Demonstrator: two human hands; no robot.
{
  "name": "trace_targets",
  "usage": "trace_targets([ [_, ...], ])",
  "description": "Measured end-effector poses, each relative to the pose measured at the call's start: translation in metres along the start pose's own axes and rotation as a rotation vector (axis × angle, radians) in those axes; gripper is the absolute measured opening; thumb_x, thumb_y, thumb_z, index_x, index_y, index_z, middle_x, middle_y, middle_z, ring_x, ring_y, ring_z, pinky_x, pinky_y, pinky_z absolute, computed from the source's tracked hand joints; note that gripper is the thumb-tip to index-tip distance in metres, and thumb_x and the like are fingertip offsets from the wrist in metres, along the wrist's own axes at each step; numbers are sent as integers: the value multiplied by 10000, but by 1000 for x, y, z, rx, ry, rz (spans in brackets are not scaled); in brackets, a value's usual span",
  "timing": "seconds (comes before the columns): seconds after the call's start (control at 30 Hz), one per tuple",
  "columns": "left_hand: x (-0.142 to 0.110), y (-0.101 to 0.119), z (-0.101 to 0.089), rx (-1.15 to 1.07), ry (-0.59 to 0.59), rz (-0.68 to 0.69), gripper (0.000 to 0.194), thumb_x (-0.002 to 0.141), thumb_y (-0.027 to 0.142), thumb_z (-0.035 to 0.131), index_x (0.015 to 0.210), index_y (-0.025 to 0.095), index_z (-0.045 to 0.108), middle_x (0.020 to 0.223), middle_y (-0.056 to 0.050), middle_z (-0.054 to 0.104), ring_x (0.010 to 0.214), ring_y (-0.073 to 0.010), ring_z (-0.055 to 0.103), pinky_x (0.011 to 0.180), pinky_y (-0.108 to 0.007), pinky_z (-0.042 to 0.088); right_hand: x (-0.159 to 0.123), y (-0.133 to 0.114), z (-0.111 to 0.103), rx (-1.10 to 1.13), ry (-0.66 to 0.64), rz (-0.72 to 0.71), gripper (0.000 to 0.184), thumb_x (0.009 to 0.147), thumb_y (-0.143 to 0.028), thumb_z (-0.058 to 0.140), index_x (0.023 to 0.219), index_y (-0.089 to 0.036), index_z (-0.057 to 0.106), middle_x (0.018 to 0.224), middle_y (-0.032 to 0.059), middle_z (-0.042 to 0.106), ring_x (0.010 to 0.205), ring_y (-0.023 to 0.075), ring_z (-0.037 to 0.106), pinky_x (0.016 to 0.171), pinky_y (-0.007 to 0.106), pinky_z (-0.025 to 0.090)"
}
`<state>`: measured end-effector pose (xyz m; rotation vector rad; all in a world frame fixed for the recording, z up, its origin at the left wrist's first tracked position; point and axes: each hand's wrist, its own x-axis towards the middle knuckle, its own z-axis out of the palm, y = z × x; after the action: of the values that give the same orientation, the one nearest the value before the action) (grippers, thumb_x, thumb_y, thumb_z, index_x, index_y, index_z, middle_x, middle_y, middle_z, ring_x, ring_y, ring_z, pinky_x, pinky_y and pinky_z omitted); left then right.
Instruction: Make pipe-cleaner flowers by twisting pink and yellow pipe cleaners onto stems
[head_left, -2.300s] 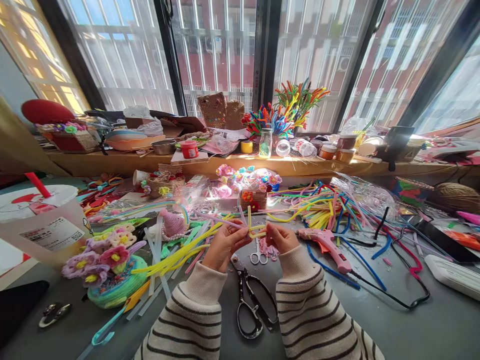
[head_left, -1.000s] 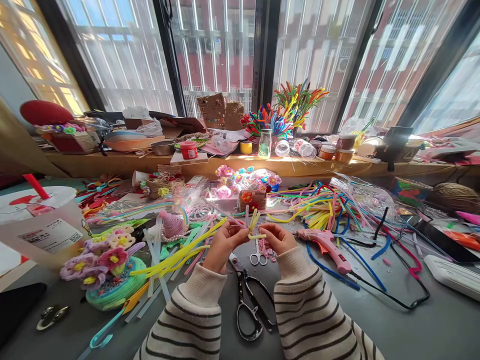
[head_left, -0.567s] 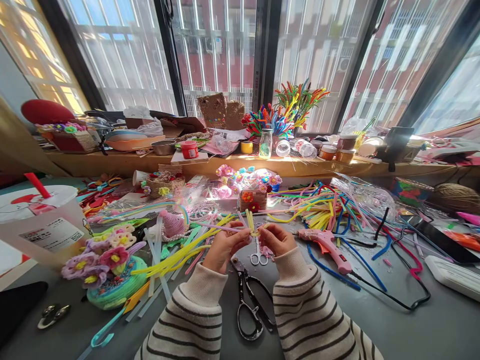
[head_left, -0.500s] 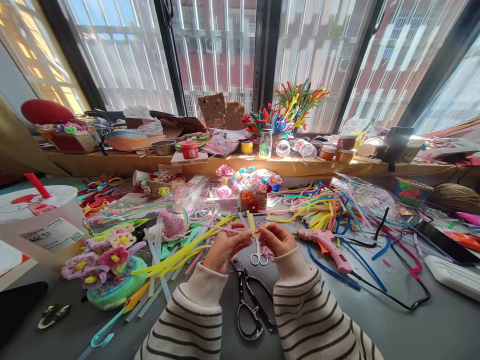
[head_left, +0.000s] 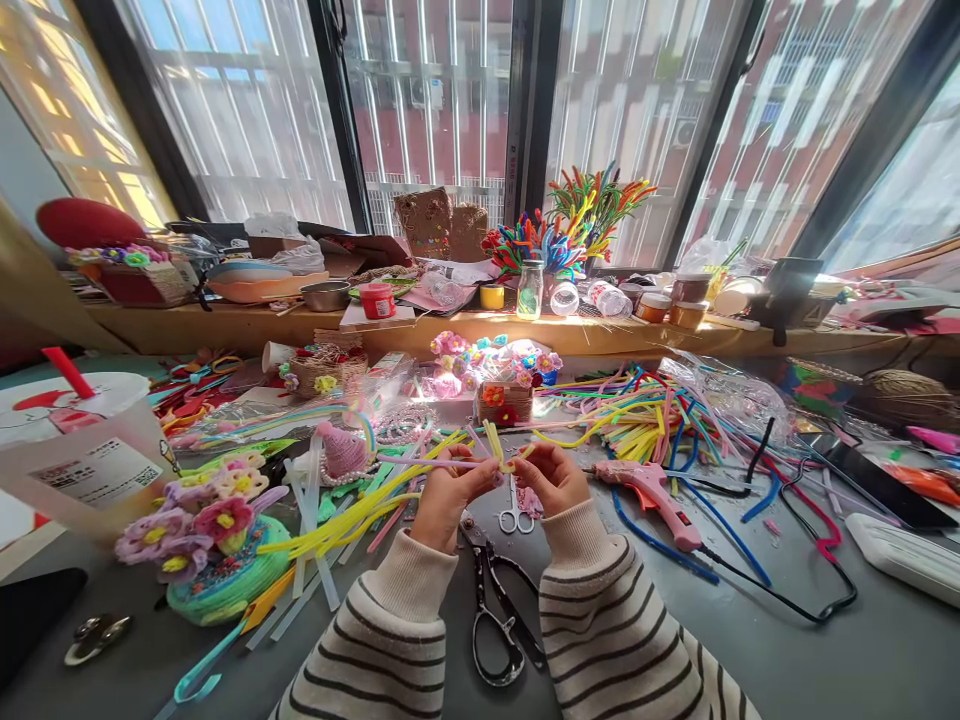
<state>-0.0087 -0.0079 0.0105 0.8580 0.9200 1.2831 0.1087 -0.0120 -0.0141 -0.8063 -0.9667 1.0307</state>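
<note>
Both hands meet above the grey table, working on a small bundle of yellow pipe cleaners [head_left: 493, 440]. My left hand [head_left: 451, 495] pinches its base, and a lilac pipe cleaner [head_left: 427, 462] sticks out leftward from the same fingers. With closed fingertips, my right hand [head_left: 553, 482] grips the bundle from the other side; the exact strand there is too small to make out. White-handled small scissors [head_left: 516, 520] lie just beyond and below the fingers. Larger black-handled scissors [head_left: 495, 625] rest between my forearms.
A pink glue gun [head_left: 660, 500] with a black cord lies on the right. Loose pipe cleaners [head_left: 637, 430] pile up behind it. At left stand a drink cup [head_left: 82, 470], a green pot of fuzzy flowers [head_left: 214, 585] and glue sticks [head_left: 311, 550]. A small flower box [head_left: 504, 403] sits ahead.
My fingers have shifted very slightly around the yellow bundle, which leans a little more to the left. The right hand has moved a touch left; the view has shifted slightly.
</note>
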Motion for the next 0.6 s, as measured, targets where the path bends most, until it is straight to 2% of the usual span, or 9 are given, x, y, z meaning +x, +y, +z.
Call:
trace_targets([
  [0.13, 0, -2, 2, -6, 30, 25, 347, 517, 124, 684, 688, 175, 387, 548, 49, 583, 512, -106, 582, 556, -236, 490, 2, 2, 0, -31, -24, 12, 148, 580, -298, 636, 637, -168, 593, 575, -7, 589, 504, 94, 523, 428, 195, 417],
  [0.3, -1, -3, 4, -48, 47, 17, 329, 514, 121, 681, 677, 173, 400, 554, 39, 586, 523, -110, 581, 573, -248, 492, 4, 7, 0, 94, -50, 123, 170, 551, -321, 652, 623, -175, 605, 539, -18, 572, 464, 83, 501, 400, 186, 377],
  [0.43, -2, -3, 5, -91, 34, -26, 320, 511, 115, 680, 666, 172, 406, 534, 50, 565, 509, -99, 569, 580, -238, 490, 5, 12, 1, 201, -79, 169, 206, 546, -326, 659, 669, -184, 573, 555, -25, 583, 439, 72, 488, 393, 182, 361],
  [0.6, -2, -4, 4, -74, 29, -44, 321, 503, 116, 684, 648, 167, 402, 534, 50, 553, 510, -89, 559, 550, -214, 482, 8, 17, 1, 222, -82, 150, 286, 520, -338, 674, 659, -193, 471, 466, -61, 553, 307, 39, 390, 318, 163, 292],
])
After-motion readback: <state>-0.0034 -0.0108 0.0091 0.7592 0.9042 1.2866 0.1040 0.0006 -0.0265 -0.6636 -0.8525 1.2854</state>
